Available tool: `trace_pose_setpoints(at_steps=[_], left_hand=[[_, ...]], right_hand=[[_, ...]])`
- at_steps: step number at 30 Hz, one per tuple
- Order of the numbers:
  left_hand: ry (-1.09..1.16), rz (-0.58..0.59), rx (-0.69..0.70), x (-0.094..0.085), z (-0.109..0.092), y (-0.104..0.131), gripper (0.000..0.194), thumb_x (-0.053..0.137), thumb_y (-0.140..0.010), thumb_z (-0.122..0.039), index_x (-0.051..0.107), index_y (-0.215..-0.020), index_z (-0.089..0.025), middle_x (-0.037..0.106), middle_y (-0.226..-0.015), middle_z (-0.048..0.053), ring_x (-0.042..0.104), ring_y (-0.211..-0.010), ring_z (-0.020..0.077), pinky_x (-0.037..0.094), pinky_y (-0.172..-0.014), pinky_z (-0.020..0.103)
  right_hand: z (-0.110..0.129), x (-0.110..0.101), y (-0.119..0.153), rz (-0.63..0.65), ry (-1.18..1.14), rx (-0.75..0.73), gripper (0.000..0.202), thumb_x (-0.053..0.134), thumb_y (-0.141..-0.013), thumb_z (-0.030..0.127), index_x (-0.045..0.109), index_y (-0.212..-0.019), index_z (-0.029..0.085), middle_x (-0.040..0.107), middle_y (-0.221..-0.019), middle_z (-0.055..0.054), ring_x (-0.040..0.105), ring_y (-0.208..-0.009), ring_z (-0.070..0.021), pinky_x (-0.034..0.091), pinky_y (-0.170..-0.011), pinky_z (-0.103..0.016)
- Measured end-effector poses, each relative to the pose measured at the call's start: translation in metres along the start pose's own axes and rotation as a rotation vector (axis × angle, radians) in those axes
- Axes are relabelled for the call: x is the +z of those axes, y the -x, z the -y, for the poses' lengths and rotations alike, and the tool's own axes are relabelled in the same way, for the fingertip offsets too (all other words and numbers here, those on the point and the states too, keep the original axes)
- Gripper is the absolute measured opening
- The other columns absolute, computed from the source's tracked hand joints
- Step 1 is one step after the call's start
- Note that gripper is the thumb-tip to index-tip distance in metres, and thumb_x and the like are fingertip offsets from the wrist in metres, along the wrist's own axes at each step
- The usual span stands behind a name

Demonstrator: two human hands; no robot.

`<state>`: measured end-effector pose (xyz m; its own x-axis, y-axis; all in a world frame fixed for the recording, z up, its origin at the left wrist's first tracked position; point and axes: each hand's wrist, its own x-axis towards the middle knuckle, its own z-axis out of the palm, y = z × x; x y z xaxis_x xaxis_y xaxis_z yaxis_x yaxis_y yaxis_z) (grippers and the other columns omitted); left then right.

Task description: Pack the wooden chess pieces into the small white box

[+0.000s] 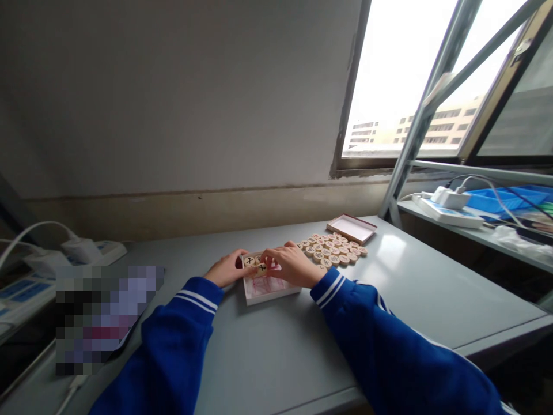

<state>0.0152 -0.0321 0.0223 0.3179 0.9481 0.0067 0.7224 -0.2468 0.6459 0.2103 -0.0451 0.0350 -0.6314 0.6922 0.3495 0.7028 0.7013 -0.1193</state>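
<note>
A shallow white box (259,299) lies on the grey table, with a pinkish-red printed sheet inside. My left hand (225,270) is closed round the box's left side near its far corner. My right hand (292,264) reaches over the box, its fingers closed on a round wooden Chinese chess piece (261,269) with a dark character. Another chess piece (249,261) lies in the far left corner of the box, beside my left fingers. Right of the box, several chess pieces (332,251) lie face up in close rows; my right hand partly hides the nearest ones.
An open box lid (355,228) lies behind the loose pieces. At the left is a pixelated flat device (110,317) with a cable, beside a power strip (110,252). On the right shelf are another power strip (449,213) and a blue tray (501,199). A metal post (408,144) rises behind the table.
</note>
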Motion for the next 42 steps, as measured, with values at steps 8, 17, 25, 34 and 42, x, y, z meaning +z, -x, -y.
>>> trace_pose_setpoints(at_steps=[8,17,25,34,42], left_hand=[[-0.171,-0.09,-0.055,0.005,-0.006,0.002,0.05,0.044,-0.067,-0.06,0.05,-0.099,-0.021,0.064,-0.091,0.005,0.058,-0.081,0.0213,0.042,-0.068,0.028],[-0.248,-0.136,-0.109,0.007,-0.019,0.008,0.048,0.049,-0.065,-0.058,0.05,-0.098,-0.023,0.065,-0.092,0.004,0.059,-0.081,0.0205,0.04,-0.063,0.025],[-0.23,-0.143,-0.118,0.008,-0.016,0.007,0.05,0.05,-0.064,-0.06,0.05,-0.097,-0.023,0.065,-0.092,0.005,0.059,-0.083,0.0215,0.041,-0.063,0.025],[-0.221,-0.151,-0.106,0.009,-0.013,0.005,0.049,0.05,-0.064,-0.059,0.051,-0.098,-0.023,0.065,-0.088,0.004,0.06,-0.08,0.0199,0.041,-0.063,0.024],[-0.217,-0.154,-0.12,0.01,-0.013,0.005,0.05,0.05,-0.065,-0.06,0.051,-0.098,-0.023,0.065,-0.088,0.005,0.059,-0.08,0.0216,0.041,-0.064,0.026]], right_hand=[[-0.003,0.0,-0.001,0.005,-0.031,-0.009,0.011,0.056,-0.076,0.031,0.06,-0.075,0.021,0.064,-0.081,0.001,0.053,-0.075,-0.0114,0.023,-0.071,-0.027],[-0.054,-0.035,0.018,0.073,0.209,0.392,0.023,0.059,-0.073,0.032,0.06,-0.094,0.021,0.06,-0.1,-0.006,0.051,-0.094,-0.0204,0.028,-0.076,-0.031],[-0.059,-0.023,0.019,0.065,0.268,0.386,0.023,0.055,-0.075,0.031,0.061,-0.095,0.022,0.056,-0.104,-0.008,0.046,-0.097,-0.0217,0.03,-0.076,-0.033],[-0.039,-0.03,0.011,0.05,-0.104,0.118,0.026,0.06,-0.071,0.039,0.06,-0.093,0.025,0.058,-0.089,-0.001,0.049,-0.082,-0.0142,0.029,-0.07,-0.026],[-0.009,-0.007,0.006,0.054,0.018,0.069,0.026,0.058,-0.072,0.031,0.054,-0.095,0.02,0.061,-0.075,0.001,0.052,-0.072,-0.0131,0.024,-0.069,-0.027]])
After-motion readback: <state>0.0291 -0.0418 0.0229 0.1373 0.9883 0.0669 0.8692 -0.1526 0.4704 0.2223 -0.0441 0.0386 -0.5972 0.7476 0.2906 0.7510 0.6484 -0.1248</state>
